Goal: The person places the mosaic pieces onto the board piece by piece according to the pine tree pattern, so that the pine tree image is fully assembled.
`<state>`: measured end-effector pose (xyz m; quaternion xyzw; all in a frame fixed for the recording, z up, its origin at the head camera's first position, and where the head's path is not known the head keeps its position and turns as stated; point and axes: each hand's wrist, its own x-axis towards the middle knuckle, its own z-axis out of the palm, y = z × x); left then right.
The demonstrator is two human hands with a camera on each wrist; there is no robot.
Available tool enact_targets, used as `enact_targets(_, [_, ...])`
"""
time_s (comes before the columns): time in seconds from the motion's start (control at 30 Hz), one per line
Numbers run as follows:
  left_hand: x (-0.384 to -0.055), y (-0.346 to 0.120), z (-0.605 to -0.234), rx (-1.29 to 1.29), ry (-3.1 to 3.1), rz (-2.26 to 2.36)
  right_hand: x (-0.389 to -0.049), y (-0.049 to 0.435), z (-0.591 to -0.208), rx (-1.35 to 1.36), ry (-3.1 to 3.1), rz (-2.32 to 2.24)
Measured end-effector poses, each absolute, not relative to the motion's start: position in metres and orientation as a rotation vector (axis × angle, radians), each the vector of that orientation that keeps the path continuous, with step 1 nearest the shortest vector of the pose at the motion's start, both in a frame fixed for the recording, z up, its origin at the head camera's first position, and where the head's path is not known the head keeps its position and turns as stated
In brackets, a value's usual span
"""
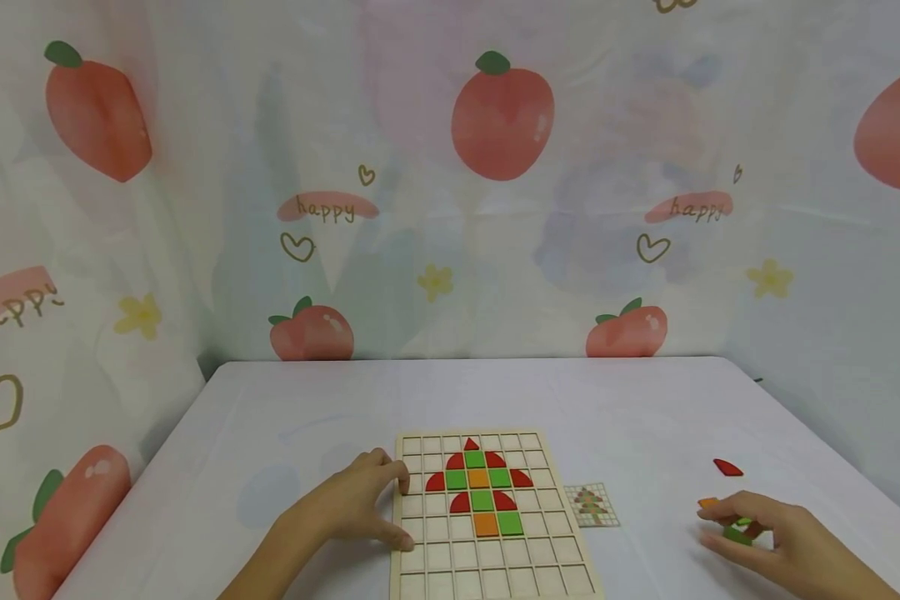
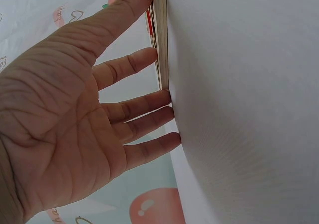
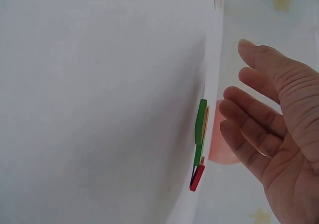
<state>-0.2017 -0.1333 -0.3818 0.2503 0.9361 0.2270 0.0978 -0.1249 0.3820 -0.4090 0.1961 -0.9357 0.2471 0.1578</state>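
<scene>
On the table lies a wooden grid board (image 1: 461,555) bearing red, green and orange tiles arranged in a tree shape. The thumb and fingertips of my left hand (image 1: 348,500) touch the board's left edge; its fingers stretch out fairly straight in the left wrist view. My right hand (image 1: 791,542) hovers at the right over loose tiles, among them a green tile (image 1: 737,536) and an orange tile (image 1: 707,502). In the right wrist view its fingers are spread loosely, apart from the green piece (image 3: 201,122), with nothing between them.
A small pattern card (image 1: 592,504) with a tree picture lies against the board's right side. One red tile (image 1: 727,467) rests beyond the right hand. Cloth walls printed with fruit stand behind and beside the white table (image 1: 495,396).
</scene>
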Motion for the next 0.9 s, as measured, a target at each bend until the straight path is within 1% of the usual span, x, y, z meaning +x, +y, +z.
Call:
enact_targets(0.27, [-0.203,-0.134,-0.383,0.754,2.771,0.678,-0.122,0.403,-0.419,0.617,-2.632,0.69])
enact_targets(0.53, [-0.203,-0.134,-0.383,0.753,2.77,0.672,-0.123,0.42,-0.425,0.629,-2.658,0.787])
enact_targets(0.9, [-0.202,-0.134,-0.381,0.752,2.773,0.667,-0.123,0.431,-0.422,0.443,-2.884,0.702])
